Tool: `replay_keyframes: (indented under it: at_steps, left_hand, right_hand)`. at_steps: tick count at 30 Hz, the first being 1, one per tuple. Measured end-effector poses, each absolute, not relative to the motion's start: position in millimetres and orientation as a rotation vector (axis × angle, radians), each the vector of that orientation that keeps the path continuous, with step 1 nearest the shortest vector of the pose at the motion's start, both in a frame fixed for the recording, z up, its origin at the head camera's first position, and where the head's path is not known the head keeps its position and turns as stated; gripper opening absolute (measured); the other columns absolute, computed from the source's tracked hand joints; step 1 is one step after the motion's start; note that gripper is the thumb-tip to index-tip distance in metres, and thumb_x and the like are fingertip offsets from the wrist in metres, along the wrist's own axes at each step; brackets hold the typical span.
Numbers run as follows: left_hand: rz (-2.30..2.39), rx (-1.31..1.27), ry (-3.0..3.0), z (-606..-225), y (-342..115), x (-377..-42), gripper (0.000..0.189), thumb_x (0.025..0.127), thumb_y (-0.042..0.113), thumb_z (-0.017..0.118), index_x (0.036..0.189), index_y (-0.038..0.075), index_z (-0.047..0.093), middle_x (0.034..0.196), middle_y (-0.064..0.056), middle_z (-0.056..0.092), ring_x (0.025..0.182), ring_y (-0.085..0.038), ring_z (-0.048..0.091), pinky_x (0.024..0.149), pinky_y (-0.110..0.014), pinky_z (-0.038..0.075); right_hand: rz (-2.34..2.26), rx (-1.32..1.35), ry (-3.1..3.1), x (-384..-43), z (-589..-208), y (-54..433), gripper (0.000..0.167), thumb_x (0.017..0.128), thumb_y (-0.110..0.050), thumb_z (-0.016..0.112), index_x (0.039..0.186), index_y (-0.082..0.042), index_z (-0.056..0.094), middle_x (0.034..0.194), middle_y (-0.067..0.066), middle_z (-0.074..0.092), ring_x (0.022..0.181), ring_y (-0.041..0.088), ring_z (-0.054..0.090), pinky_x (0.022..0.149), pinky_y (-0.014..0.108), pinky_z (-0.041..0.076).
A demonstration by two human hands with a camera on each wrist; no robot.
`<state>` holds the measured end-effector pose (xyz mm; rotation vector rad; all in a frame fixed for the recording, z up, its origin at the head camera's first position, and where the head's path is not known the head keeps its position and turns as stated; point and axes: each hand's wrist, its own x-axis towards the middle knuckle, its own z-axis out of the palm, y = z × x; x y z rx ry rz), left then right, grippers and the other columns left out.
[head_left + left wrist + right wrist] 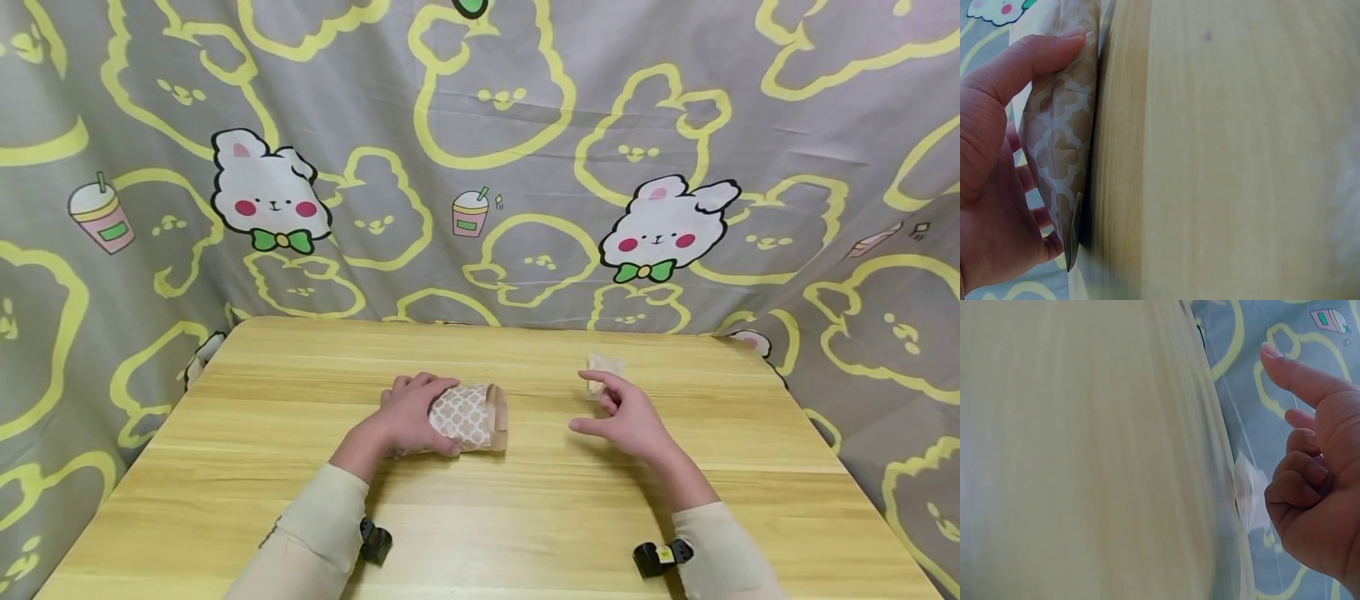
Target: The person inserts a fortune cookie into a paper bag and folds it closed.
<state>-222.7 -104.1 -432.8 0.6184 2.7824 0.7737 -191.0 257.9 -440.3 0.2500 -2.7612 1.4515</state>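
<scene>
A brown paper bag (463, 415) with a white lattice print lies on its side on the wooden table (510, 517), its open mouth toward the right. My left hand (408, 414) grips it from above near its left end, thumb on the near side. In the left wrist view the bag (1057, 144) tapers to a narrow folded end below the thumb. To the right, my right hand (630, 421) is held apart from the bag and holds nothing. Its thumb and index finger stand apart, the other fingers curled in. Just behind it lies a small pale translucent packet (607, 367), partly hidden by that hand.
A grey curtain (525, 275) with yellow outlines and cartoon rabbits hangs behind the table and along both sides. Black camera mounts (375, 542) sit on both wrists, over beige sleeves (318, 517).
</scene>
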Motion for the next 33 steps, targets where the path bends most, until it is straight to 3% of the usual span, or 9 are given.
replay_keyframes:
  at_steps: [22,33]
  left_hand:
    - [0.763,0.628,2.775,-431.7,-104.6,-222.6,0.102,0.059,0.048,0.091,0.149,0.028,0.049,0.141,-0.001,0.047,0.124,-0.032,0.037,0.094,-0.052,0.031]
    - [0.772,0.627,2.777,-429.4,-106.1,-222.7,0.1,0.059,0.047,0.093,0.147,0.026,0.051,0.14,-0.002,0.048,0.123,-0.033,0.037,0.093,-0.053,0.03]
  right_hand:
    - [1.372,0.271,-2.785,-206.7,-450.0,309.6,0.097,0.072,-0.023,0.092,0.152,-0.011,0.039,0.076,0.006,0.036,0.065,0.016,0.036,0.054,0.029,0.034]
    - [1.402,0.332,-2.832,-222.7,-448.1,328.0,0.11,0.068,-0.023,0.095,0.156,-0.011,0.03,0.076,0.004,0.031,0.066,0.017,0.033,0.056,0.031,0.033]
